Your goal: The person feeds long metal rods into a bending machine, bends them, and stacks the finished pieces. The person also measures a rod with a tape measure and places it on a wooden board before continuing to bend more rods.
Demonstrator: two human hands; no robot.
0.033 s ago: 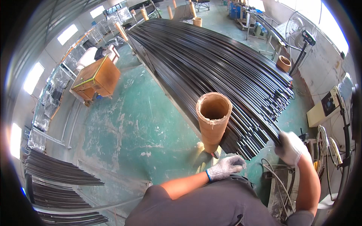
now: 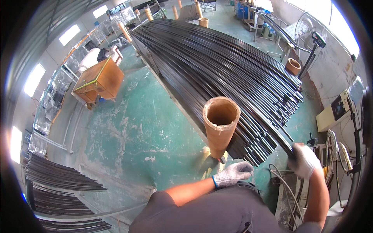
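Observation:
My right hand (image 2: 305, 161), in a white knitted glove, is closed around the near end of long black tubing (image 2: 283, 143). Whether it grips one tube or several, I cannot make out. This end juts out past the others in a wide stack of black tubes (image 2: 217, 66). My left hand (image 2: 233, 174), in a similar glove with a blue cuff edge, rests by my waist with loosely bent fingers. Nothing shows between its fingers and thumb. Just beyond it an upright brown cardboard tube (image 2: 220, 130) stands at the left side of the stack.
Cables (image 2: 285, 186) and a machine with a cream control box (image 2: 332, 112) are at the right. Another cardboard tube (image 2: 292, 66) stands at the stack's far right. A wooden desk (image 2: 103, 79) sits left on the green floor (image 2: 132, 124). More dark tubes (image 2: 64, 174) lie at lower left.
My right hand has moved slightly toward me and to the right, drawing the black tubing further out. A neighbouring tube end now sticks out beside it. My left hand stays put.

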